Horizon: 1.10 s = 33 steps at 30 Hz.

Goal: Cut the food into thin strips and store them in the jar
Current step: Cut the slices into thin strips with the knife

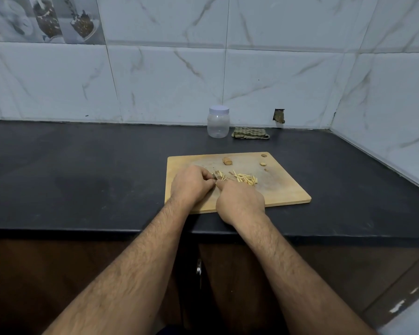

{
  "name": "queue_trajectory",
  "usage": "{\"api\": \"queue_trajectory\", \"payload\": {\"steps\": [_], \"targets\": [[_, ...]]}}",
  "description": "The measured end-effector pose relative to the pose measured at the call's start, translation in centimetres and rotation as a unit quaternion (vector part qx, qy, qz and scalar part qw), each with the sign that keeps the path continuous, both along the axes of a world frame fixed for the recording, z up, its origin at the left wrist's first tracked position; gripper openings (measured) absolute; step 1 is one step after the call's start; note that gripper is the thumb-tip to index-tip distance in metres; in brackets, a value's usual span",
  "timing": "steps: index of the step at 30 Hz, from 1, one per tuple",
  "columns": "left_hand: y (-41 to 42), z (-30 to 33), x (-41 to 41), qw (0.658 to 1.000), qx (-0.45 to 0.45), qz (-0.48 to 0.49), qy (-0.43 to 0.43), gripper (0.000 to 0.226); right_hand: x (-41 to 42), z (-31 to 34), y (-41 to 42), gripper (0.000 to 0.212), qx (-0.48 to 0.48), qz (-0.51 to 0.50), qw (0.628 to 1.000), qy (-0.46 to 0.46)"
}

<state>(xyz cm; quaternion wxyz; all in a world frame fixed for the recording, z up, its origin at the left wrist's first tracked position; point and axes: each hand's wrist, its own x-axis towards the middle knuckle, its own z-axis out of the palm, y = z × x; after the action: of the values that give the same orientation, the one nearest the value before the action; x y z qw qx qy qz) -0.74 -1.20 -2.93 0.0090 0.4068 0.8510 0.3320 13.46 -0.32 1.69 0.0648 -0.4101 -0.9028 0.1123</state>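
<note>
One rectangular pale wooden cutting board [276,192] lies on the black stone tabletop [82,177]. On it sits one loose heap of thin yellowish food strips [246,178], one stubby brown uncut piece [227,161] and two small offcuts [263,163] near the far corner. The left hand [191,184] and right hand [240,201] meet over the board, fingers curled and pinching a few strips beside what may be a small knife blade [217,175]. One clear plastic jar with a white lid [218,122] stands closed behind the board, beside one folded checked cloth [250,133].
</note>
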Motion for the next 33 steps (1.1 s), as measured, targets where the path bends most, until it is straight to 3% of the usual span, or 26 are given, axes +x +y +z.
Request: {"api": "queue_trajectory", "payload": {"steps": [10,16,23,33], "targets": [[-0.2,0.3,0.3,1.000,-0.004,0.002,-0.003,0.011,2.4,-0.7,-1.0,0.063,-0.003,0.012,1.000,-0.008],[-0.2,0.4,0.5,1.000,0.004,0.014,-0.028,0.001,2.3,-0.6,-0.4,0.056,-0.012,-0.003,1.000,0.009],[-0.3,0.3,0.4,0.999,0.004,0.014,-0.042,0.013,1.8,-0.1,-0.2,0.061,-0.012,0.003,0.999,0.039],[-0.3,0.4,0.2,0.999,0.000,0.015,-0.045,0.010,0.9,-0.1,0.2,0.061,-0.024,0.008,0.999,0.028]]}}
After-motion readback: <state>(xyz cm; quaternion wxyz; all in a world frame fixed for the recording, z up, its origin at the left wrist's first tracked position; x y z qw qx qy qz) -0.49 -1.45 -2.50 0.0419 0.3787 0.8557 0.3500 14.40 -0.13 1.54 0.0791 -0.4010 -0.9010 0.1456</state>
